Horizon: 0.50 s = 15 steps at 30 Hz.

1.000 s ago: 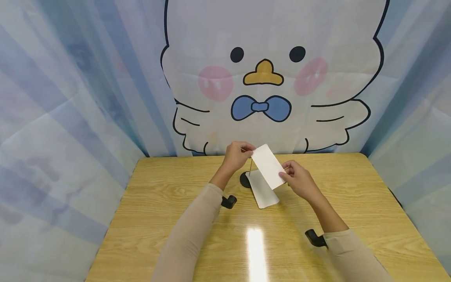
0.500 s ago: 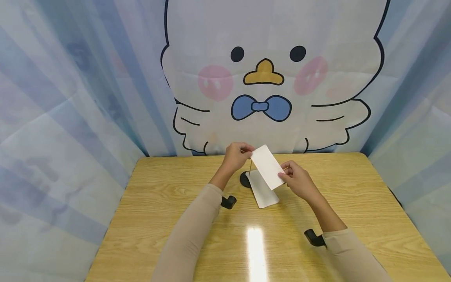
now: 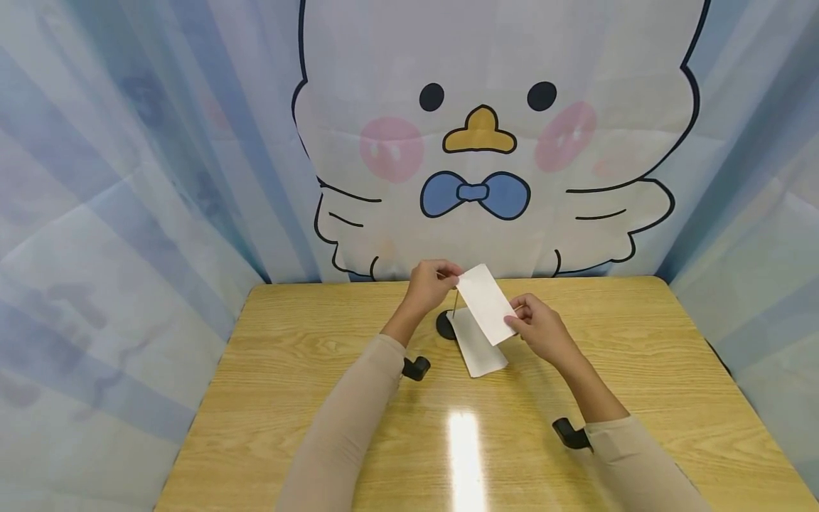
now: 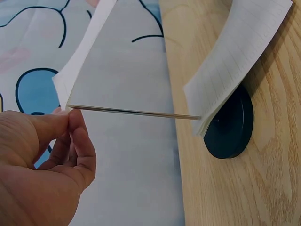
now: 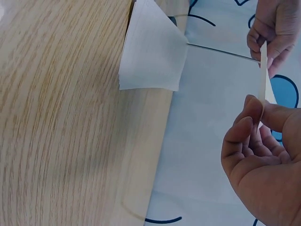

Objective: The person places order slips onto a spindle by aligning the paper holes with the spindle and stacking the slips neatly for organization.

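A white sheet of paper [image 3: 486, 304] is held tilted above a bill spike, whose thin upright rod [image 4: 136, 113] rises from a round black base [image 4: 230, 127]. At the rod's tip, my left hand [image 3: 427, 286] pinches the sheet's corner between thumb and fingers. My right hand [image 3: 542, 328] pinches the sheet's near right edge between thumb and forefinger. Low on the rod, a few more paper slips [image 4: 240, 61] are threaded by one corner and lie against the base, curling away from it. Whether the tip has pierced the held sheet I cannot tell.
A wooden table [image 3: 307, 398] carries the spike near its far edge. Behind it hangs a curtain [image 3: 486, 235] printed with a cartoon bird. Black wrist mounts [image 3: 571, 434] stick out below both sleeves.
Hardly anything differs. Both hands keep their grip on the sheet at the rod's tip, and the slips below stay put.
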Available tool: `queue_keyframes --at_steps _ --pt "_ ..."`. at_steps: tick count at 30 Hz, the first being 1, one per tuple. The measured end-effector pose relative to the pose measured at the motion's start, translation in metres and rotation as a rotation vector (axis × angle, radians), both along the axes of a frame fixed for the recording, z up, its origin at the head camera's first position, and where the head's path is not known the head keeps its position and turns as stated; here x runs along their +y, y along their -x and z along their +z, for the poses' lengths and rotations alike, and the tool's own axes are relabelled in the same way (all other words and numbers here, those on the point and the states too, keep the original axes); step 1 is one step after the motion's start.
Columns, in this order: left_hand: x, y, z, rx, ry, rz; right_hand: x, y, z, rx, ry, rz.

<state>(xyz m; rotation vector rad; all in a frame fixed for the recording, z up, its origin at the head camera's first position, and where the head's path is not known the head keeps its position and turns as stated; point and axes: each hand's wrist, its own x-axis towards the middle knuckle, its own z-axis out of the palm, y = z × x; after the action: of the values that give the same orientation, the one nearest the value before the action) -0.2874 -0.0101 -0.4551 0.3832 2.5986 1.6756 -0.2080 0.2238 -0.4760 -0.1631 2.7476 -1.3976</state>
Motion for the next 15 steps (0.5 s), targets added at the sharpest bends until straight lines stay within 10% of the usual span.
queue_keyframes --at_steps 15 --pt "0.0005 -0.0017 0.0005 -0.018 -0.004 -0.008 -0.0018 -0.0008 -0.0089 0.021 -0.016 -0.013"
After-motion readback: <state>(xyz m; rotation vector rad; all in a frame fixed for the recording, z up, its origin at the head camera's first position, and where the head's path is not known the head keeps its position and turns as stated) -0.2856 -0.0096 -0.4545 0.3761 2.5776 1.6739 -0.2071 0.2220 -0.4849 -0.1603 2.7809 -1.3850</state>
